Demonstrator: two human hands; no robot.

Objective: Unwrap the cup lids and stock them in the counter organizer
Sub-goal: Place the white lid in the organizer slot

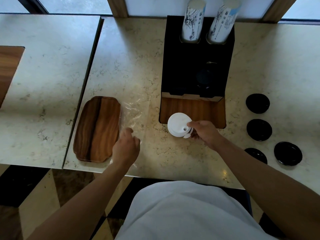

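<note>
A pale marble tabletop (pixel 135 66) ran under a bright window, carrying a black counter organizer (pixel 197 66) with 2 sleeves of paper cups (pixel 193 19) standing at its back. The right hand (pixel 204 131) pinched a stack of white lids (pixel 179 124) by its near edge, just in front of the organizer's wooden front bay (pixel 192 108). The left hand (pixel 126 146) rested loosely curled and holding nothing firm, on the clear plastic wrap (pixel 133 113) lying beside a wooden tray (pixel 97 129). 4 black lids (pixel 258 103) sat well apart on the right. The likeliest slip, I judged, was the stack fanning or tipping, since only fingertips held 1 side. The wrap could also slide off the edge if brushed. The lids lay near the right hand's thumb, well apart from the left.
</note>
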